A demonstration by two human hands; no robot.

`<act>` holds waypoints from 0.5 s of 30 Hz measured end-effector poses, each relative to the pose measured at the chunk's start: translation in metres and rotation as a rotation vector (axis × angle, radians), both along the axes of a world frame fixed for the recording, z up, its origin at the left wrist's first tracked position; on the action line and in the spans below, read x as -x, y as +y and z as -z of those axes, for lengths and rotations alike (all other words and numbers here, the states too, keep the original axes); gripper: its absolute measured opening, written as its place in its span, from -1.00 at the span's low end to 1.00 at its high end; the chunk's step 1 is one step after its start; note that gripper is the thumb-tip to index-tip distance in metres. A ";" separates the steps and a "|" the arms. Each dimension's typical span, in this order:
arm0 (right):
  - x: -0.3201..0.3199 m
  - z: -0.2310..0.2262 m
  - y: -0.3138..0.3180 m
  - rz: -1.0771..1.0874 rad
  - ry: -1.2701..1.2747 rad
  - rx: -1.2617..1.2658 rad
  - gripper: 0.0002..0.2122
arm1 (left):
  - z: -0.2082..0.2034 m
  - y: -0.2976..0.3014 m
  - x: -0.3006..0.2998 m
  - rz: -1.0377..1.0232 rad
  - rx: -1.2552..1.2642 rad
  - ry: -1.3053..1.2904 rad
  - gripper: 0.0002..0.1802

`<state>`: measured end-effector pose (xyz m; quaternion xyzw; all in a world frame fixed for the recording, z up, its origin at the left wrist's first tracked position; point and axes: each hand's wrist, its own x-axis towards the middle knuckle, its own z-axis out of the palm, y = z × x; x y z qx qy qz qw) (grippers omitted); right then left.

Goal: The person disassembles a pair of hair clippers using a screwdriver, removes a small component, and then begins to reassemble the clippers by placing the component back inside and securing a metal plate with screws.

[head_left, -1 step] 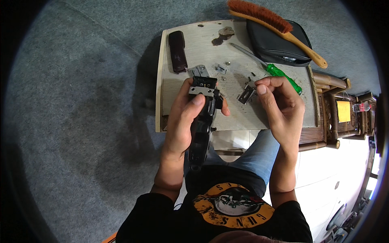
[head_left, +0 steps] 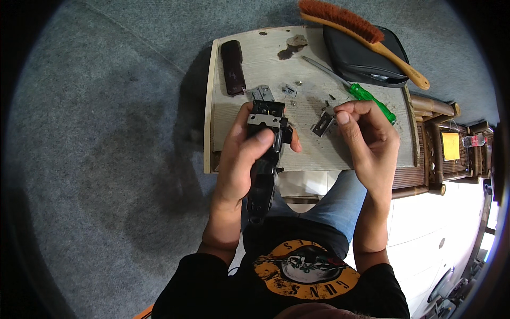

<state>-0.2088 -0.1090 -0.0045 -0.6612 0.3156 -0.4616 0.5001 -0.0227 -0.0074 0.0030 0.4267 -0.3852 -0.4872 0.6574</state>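
Observation:
My left hand (head_left: 237,151) is closed round a black hair clipper (head_left: 262,183), held upright with its head toward the far side of the table. A silver metal plate (head_left: 264,120) with holes sits across the clipper's head, and my thumb lies just below it. My right hand (head_left: 369,138) is pinched, thumb against forefinger; anything between the fingertips is too small to make out. Beside those fingertips a small slotted metal part (head_left: 322,125) lies on the table. Beyond the clipper are a flat metal blade (head_left: 262,93) and a small metal piece (head_left: 289,90).
The pale wooden table (head_left: 265,66) bears a dark maroon casing (head_left: 232,68), a tiny screw (head_left: 299,83) and a green-handled screwdriver (head_left: 366,98). A brush (head_left: 345,25) with reddish bristles rests over a black zip case (head_left: 340,58). Bamboo furniture (head_left: 419,178) stands at the right.
My left thumb has slid off the metal plate, down onto the clipper's body. My right hand and the things on the table look the same.

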 end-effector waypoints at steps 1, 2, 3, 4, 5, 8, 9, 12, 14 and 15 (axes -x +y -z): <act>0.000 0.000 0.001 -0.012 0.015 0.007 -0.88 | 0.000 0.001 -0.003 0.012 0.007 -0.048 -0.57; 0.000 0.000 0.001 -0.023 0.031 0.015 -0.88 | 0.001 0.001 -0.004 0.024 0.015 -0.094 -0.55; 0.000 0.001 0.000 -0.017 0.021 0.016 -0.88 | 0.000 0.002 -0.003 0.004 -0.010 -0.077 -0.54; 0.000 0.002 0.000 -0.011 0.010 0.018 -0.88 | -0.001 0.002 -0.001 -0.016 -0.036 -0.060 -0.52; 0.000 0.003 -0.001 -0.005 0.000 0.020 -0.88 | -0.001 0.003 0.000 -0.035 -0.061 -0.043 -0.51; 0.000 0.002 0.000 0.007 0.008 0.046 -0.88 | 0.003 0.003 0.000 -0.077 -0.081 -0.023 -0.51; 0.001 0.001 0.000 -0.005 0.018 0.038 -0.88 | 0.003 0.003 0.000 -0.079 -0.083 -0.028 -0.50; 0.002 0.000 0.000 -0.028 0.041 0.023 -0.89 | 0.004 0.003 0.001 -0.086 -0.090 -0.038 -0.50; 0.003 0.001 0.000 -0.030 0.045 0.026 -0.89 | 0.004 0.004 0.002 -0.095 -0.095 -0.038 -0.50; 0.003 0.001 0.000 -0.030 0.047 0.035 -0.89 | 0.004 0.003 0.003 -0.101 -0.096 -0.047 -0.50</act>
